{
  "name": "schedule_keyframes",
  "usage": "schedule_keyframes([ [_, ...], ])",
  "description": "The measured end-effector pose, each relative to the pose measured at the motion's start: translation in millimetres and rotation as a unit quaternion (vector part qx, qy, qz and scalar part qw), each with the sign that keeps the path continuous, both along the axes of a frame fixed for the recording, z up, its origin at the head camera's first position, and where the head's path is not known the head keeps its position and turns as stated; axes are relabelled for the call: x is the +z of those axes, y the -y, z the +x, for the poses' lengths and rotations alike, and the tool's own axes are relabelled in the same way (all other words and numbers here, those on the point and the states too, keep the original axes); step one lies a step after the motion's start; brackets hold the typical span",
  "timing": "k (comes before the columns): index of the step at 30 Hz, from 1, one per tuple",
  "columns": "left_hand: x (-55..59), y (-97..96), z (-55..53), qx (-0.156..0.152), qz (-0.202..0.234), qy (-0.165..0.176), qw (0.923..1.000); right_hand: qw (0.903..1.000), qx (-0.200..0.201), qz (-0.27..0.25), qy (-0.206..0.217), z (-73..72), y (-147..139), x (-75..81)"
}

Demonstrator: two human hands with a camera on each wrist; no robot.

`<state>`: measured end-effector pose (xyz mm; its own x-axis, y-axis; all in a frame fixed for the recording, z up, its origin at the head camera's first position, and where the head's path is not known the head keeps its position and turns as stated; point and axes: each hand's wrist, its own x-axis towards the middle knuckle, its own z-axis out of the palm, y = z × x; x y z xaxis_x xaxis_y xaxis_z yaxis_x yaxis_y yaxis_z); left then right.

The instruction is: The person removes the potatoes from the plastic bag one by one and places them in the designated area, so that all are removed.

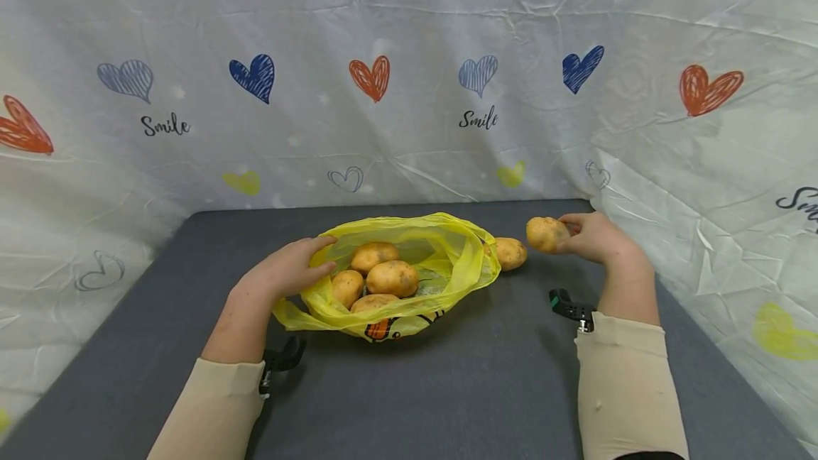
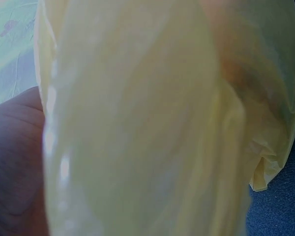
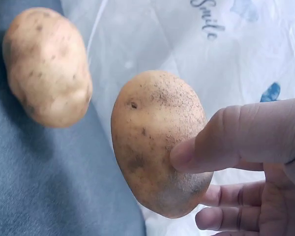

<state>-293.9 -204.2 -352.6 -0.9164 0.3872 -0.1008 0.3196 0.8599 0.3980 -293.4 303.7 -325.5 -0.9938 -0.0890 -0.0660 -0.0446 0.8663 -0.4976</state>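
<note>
A yellow plastic bag [image 1: 473,261] lies on the table with its mouth spread wide, and several potatoes [image 1: 393,278] are visible inside it. My left hand [image 1: 284,268] holds the bag's left rim between thumb and fingers. In the left wrist view the bag's film [image 2: 137,118] covers most of the picture and hides the fingers. To the right of the bag, my right hand [image 1: 597,236] pinches a potato [image 3: 157,142] between thumb and fingertips, raised above the table. Another potato [image 1: 510,253] rests on the table, close against the bag's right side.
A dark grey cloth [image 1: 473,389] covers the table. Behind and along the sides hangs a pale sheet [image 1: 409,133] printed with hearts and the word "Smile". Black camera mounts [image 1: 571,306] are strapped at both wrists.
</note>
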Motion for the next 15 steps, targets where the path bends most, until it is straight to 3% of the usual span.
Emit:
schedule_keyframes([
  [15, 0.1, -1.2, 0.4, -0.003, -0.003, -0.004, 1.0, 0.9984, -0.021, -0.001, 0.053, -12.0, -13, -29.0],
])
